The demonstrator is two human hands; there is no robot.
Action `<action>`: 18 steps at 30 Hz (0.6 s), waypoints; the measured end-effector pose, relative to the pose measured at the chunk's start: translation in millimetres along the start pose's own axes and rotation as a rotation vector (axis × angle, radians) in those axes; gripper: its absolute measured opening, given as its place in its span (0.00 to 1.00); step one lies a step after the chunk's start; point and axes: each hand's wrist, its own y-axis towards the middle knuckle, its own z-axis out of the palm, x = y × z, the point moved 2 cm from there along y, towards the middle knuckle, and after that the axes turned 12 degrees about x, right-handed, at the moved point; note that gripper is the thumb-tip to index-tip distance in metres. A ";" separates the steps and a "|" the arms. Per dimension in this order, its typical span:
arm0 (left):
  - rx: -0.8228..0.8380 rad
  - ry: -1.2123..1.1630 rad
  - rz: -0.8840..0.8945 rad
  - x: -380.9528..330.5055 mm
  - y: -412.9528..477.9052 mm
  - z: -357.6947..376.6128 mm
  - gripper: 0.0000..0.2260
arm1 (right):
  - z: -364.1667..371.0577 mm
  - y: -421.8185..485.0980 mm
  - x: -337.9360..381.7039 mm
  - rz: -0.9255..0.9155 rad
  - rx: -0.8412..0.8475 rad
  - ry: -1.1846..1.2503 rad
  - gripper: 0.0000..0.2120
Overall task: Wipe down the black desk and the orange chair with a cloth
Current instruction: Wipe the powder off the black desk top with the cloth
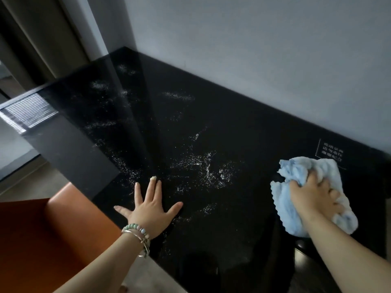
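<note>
The black glossy desk point(232, 127) runs along the wall and is speckled with white dust across its middle and left. My right hand point(313, 196) grips a bunched light-blue cloth point(296, 216) and presses it onto the desk's right part. Flat on the desk near its front edge lies my left hand point(149, 205), fingers spread, bracelets on the wrist. The orange chair point(42, 235) stands at the lower left, its back close to the desk's front edge.
A grey wall point(254, 49) rises right behind the desk. White printed text point(331, 154) marks the desk's far right. A window sill with a vent grille point(27, 115) and dark curtains point(31, 39) lie to the left. Pale floor point(148, 278) shows below the desk edge.
</note>
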 end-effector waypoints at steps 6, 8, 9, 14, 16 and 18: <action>0.034 0.012 -0.001 -1.4 -1.5 -7.1 0.49 | 35.1 -36.3 66.5 -0.392 -0.003 -0.207 0.24; 0.035 0.006 -0.005 -1.3 -2.7 -8.3 0.49 | 49.4 -60.2 79.4 -0.588 -0.004 -0.213 0.21; 0.036 0.003 -0.003 -1.4 -3.1 -9.5 0.50 | 53.6 -69.5 83.2 -0.697 0.000 -0.178 0.18; 0.077 -0.008 0.010 -1.4 -5.1 -17.1 0.48 | 8.8 -39.8 78.0 -0.741 -0.192 0.216 0.16; 0.091 -0.010 0.011 -1.0 -5.9 -19.5 0.46 | -12.9 -1.8 69.4 -0.509 -0.163 0.107 0.21; 0.098 -0.001 0.010 -0.3 -6.1 -21.8 0.43 | -17.8 23.8 63.9 -0.323 0.129 -0.063 0.25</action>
